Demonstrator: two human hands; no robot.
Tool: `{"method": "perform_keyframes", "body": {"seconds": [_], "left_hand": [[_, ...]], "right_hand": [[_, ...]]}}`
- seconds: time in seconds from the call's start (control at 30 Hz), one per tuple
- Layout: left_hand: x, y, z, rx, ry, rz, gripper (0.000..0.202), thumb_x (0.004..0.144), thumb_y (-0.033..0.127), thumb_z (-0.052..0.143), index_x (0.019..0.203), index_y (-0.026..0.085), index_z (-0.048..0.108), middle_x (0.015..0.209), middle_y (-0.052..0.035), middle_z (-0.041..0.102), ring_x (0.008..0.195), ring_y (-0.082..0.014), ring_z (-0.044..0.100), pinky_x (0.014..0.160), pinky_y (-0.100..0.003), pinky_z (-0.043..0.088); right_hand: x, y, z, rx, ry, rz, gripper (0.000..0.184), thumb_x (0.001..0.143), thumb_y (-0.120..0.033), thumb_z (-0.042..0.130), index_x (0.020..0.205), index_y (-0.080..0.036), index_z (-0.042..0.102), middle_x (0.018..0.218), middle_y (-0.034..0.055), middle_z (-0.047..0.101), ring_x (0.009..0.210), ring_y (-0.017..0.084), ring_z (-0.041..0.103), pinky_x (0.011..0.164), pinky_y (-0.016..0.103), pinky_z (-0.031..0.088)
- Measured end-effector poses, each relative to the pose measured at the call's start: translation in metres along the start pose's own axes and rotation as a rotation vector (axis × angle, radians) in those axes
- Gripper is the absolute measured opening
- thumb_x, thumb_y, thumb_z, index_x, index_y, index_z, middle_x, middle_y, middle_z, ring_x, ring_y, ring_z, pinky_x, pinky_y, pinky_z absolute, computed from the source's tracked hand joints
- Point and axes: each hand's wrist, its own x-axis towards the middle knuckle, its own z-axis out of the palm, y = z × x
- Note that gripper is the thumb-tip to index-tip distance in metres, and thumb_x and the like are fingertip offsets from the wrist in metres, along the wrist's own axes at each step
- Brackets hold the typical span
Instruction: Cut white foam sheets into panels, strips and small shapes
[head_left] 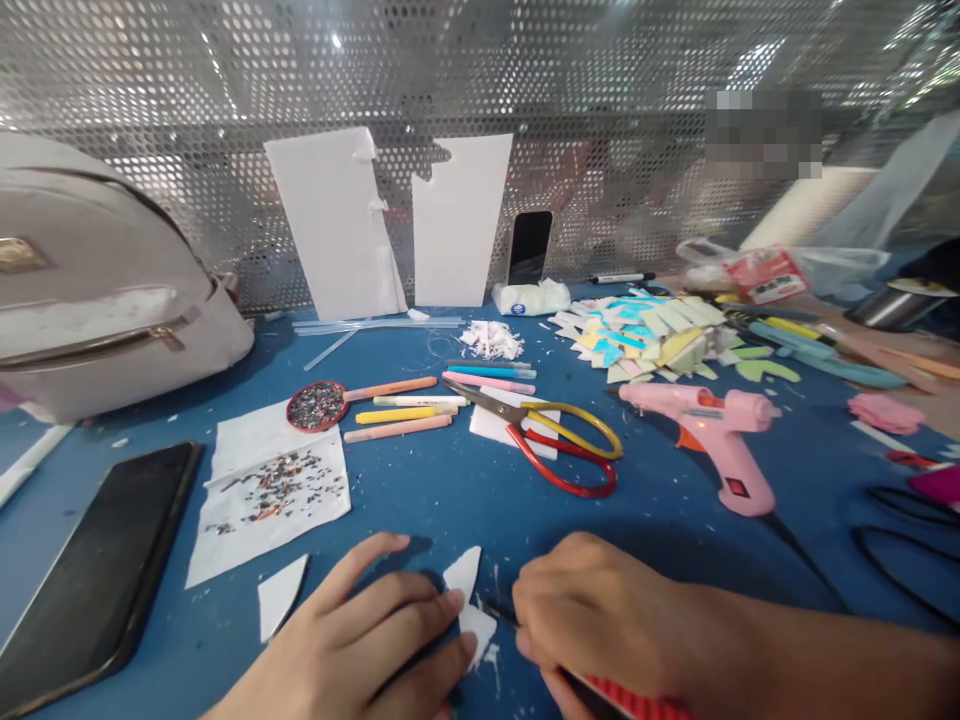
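Observation:
My left hand [367, 630] lies flat with fingers stretched out, pressing a small white foam piece [469, 600] onto the blue table [450, 490]. My right hand [600, 620] is closed around a red-handled craft knife [637, 700], whose thin blade tip touches the foam piece's right edge. Another white offcut [281, 595] lies just left of my left hand.
Red-and-yellow scissors [559, 440], coloured pens [405, 405], a pink glue gun [712, 430], a glitter dish [316, 405] and glittered paper [270, 490] lie ahead. A black phone [97, 570] and grey bag [97, 280] sit left. White foam boards [337, 225] lean on mesh.

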Motion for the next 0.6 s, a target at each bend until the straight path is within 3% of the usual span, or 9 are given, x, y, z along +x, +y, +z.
{"method": "perform_keyframes", "body": {"seconds": [0.1, 0.37, 0.6], "left_hand": [[-0.0019, -0.0004, 0.0006, 0.007, -0.004, 0.011, 0.022, 0.102, 0.028, 0.054, 0.106, 0.019, 0.074, 0.102, 0.0024, 0.075, 0.097, -0.0116, 0.066, 0.124, -0.034, 0.023], [-0.0028, -0.0037, 0.008, 0.015, 0.069, 0.062, 0.023, 0.103, 0.027, 0.051, 0.105, 0.019, 0.073, 0.098, 0.0021, 0.075, 0.095, -0.0106, 0.067, 0.123, -0.033, 0.026], [0.0008, 0.002, 0.001, 0.01, 0.012, -0.011, 0.02, 0.102, 0.026, 0.055, 0.104, 0.019, 0.073, 0.098, 0.0031, 0.076, 0.095, -0.0105, 0.067, 0.123, -0.032, 0.025]], "right_hand": [[0.0003, 0.0021, -0.0004, -0.022, -0.063, -0.096, 0.022, 0.073, -0.007, 0.048, 0.073, -0.024, 0.033, 0.059, -0.0058, 0.045, 0.048, 0.011, 0.035, 0.046, 0.026, 0.025], [-0.0047, 0.0037, 0.0072, 0.12, 0.233, 0.092, 0.02, 0.077, -0.012, 0.046, 0.094, -0.023, 0.043, 0.063, -0.0046, 0.051, 0.048, 0.011, 0.046, 0.048, 0.022, 0.035], [-0.0044, 0.0057, 0.0064, 0.157, 0.223, 0.138, 0.02, 0.078, -0.012, 0.048, 0.094, -0.024, 0.044, 0.063, -0.0061, 0.046, 0.048, 0.011, 0.044, 0.048, 0.022, 0.034]]}}
